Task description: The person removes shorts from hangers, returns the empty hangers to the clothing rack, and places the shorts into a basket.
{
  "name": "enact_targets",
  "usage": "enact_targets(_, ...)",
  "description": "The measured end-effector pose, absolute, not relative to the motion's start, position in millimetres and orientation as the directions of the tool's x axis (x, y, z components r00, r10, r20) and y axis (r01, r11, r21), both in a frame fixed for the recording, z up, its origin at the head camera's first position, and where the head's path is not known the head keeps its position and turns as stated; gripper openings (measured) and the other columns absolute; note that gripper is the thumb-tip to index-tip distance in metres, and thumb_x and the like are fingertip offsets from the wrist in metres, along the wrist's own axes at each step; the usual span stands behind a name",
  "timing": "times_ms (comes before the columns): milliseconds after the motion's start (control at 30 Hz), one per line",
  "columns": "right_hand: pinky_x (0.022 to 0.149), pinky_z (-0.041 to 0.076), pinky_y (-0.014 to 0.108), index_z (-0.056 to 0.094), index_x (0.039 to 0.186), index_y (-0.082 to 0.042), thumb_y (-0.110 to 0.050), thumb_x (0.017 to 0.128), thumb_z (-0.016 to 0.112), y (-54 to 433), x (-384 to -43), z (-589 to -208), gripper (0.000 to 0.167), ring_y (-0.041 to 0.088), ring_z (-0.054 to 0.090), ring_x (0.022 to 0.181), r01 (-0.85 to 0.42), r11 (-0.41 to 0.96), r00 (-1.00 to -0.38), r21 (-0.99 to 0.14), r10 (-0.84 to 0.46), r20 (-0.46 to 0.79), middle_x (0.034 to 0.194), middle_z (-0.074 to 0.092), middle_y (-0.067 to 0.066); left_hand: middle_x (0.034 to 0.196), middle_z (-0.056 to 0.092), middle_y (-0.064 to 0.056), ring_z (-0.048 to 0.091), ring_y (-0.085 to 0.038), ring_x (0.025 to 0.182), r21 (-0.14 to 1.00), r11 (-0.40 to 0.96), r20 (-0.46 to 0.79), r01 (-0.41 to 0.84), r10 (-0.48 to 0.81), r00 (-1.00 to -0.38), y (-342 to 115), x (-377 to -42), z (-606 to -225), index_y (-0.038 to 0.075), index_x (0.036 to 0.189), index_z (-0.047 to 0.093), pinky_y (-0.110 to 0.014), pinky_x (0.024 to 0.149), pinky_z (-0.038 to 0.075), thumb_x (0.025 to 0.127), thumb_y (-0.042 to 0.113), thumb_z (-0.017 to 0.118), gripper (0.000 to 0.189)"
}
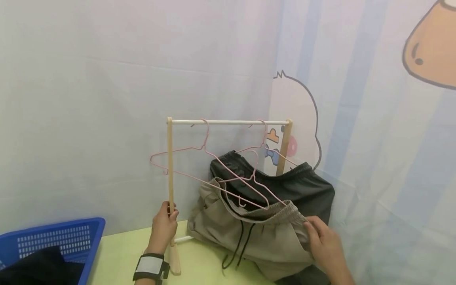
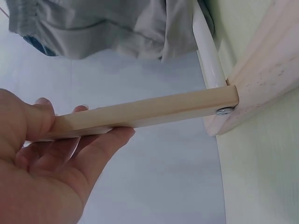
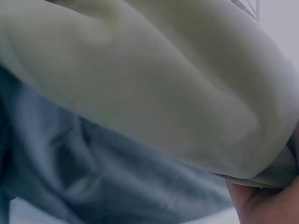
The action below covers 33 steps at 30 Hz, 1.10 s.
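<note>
My left hand (image 1: 164, 225) grips the left wooden post (image 2: 154, 109) of a small clothes rack, thumb on one side and fingers on the other. My right hand (image 1: 325, 245) pinches the right side of khaki shorts (image 1: 213, 215) just below their elastic waistband; black drawstrings (image 1: 242, 245) dangle in front. A pink hanger (image 1: 253, 177) sits inside that waistband, its hook standing below the rack's white top rod (image 1: 231, 122). Another, bare pink hanger (image 1: 204, 147) hangs from the rod, crossing in front of the shorts. Dark shorts (image 1: 313, 186) hang behind on a third hanger (image 1: 264, 145).
At lower left stands a blue plastic basket (image 1: 96, 237) with black cloth (image 1: 39, 265) inside. The rack's wooden foot (image 1: 174, 259) rests on a pale yellow tabletop (image 1: 121, 253). Behind are a white curtain (image 1: 124, 99) and, at right, a printed one (image 1: 370, 130).
</note>
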State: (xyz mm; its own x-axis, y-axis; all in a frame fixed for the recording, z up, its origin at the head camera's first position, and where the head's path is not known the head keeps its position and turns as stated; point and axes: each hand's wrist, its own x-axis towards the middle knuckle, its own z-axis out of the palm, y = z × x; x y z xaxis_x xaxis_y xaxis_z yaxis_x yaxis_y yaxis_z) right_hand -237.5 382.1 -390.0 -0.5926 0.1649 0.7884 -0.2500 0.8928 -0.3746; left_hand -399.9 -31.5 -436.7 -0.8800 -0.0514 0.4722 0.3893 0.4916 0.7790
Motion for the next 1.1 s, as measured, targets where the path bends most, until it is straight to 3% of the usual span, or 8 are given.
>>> enact_targets(167,0.060,0.050,0.031,0.073,0.100,-0.022,-0.018,0.103,0.066,394.9,-214.2,-409.8,0.008,-0.001,0.059,0.069,-0.163,0.886,-0.649,-0.433,0.235,0.724,0.086,0.074,-0.003,0.114,0.068,-0.024,0.069,-0.037,0.101,0.786,0.486,0.457,0.382,-0.042,-0.888,-27.4,-400.1,-438.4,-0.003,0.124,0.055,-0.044,0.073,0.058,0.105,0.006,0.057,0.021)
enact_targets(300,0.059,0.050,0.029,0.075,0.099,-0.018,-0.017,0.101,0.068,407.0,-197.7,-425.3,0.007,-0.002,0.059,0.067,-0.118,0.879,-0.643,-0.461,0.286,0.710,0.088,0.076,0.002,0.114,0.068,-0.024,0.069,-0.039,0.103,0.787,0.485,0.455,0.382,-0.037,-0.890,-26.7,-398.8,-437.7,-0.003,0.125,0.055,-0.046,0.074,0.058,0.105,0.005,0.057,0.022)
enact_targets(500,0.052,0.045,0.019,0.074,0.098,-0.007,-0.011,0.100,0.068,428.8,-172.8,-442.5,0.007,-0.003,0.056,0.059,-0.095,0.844,-0.648,-0.528,0.351,0.676,0.075,0.070,-0.012,0.116,0.068,-0.025,0.069,-0.041,0.105,0.783,0.485,0.461,0.390,-0.031,-0.887,-28.6,-396.2,-437.5,-0.003,0.125,0.054,-0.046,0.074,0.059,0.106,0.006,0.056,0.021)
enact_targets(633,0.048,0.043,0.021,0.074,0.096,-0.008,-0.015,0.101,0.067,431.8,-156.9,-444.8,0.011,-0.002,0.054,0.054,-0.061,0.837,-0.652,-0.544,0.379,0.657,0.072,0.070,-0.013,0.117,0.068,-0.025,0.069,-0.041,0.105,0.779,0.491,0.458,0.390,-0.022,-0.889,-31.6,-396.5,-438.3,-0.003,0.125,0.054,-0.043,0.071,0.058,0.107,0.007,0.055,0.021)
enact_targets(767,0.044,0.043,0.020,0.075,0.092,-0.008,-0.007,0.098,0.070,423.6,-151.8,-446.2,0.008,0.001,0.055,0.049,-0.122,0.814,-0.618,-0.567,0.385,0.685,0.071,0.069,-0.018,0.117,0.068,-0.025,0.069,-0.040,0.105,0.772,0.506,0.460,0.384,-0.028,-0.888,-40.1,-395.8,-437.5,-0.002,0.126,0.054,-0.043,0.071,0.058,0.107,0.008,0.055,0.021)
enact_targets(933,0.044,0.043,0.021,0.075,0.093,-0.007,-0.007,0.099,0.069,418.0,-151.4,-445.4,0.009,0.004,0.055,0.047,-0.148,0.788,-0.635,-0.597,0.387,0.668,0.071,0.067,-0.024,0.122,0.066,-0.027,0.068,-0.044,0.111,0.757,0.534,0.457,0.377,-0.021,-0.889,-51.1,-393.3,-437.0,-0.004,0.132,0.052,-0.051,0.081,0.059,0.107,0.009,0.056,0.029)
enact_targets(1100,0.052,0.048,0.022,0.076,0.096,-0.012,-0.017,0.101,0.068,414.9,-153.0,-432.6,0.011,-0.001,0.058,0.057,-0.059,0.812,-0.706,-0.581,0.377,0.599,0.077,0.069,-0.021,0.135,0.058,-0.031,0.059,-0.047,0.123,0.767,0.541,0.459,0.345,-0.088,-0.884,-55.9,-387.7,-422.6,-0.002,0.150,0.041,-0.061,0.096,0.052,0.101,0.017,0.066,0.058)
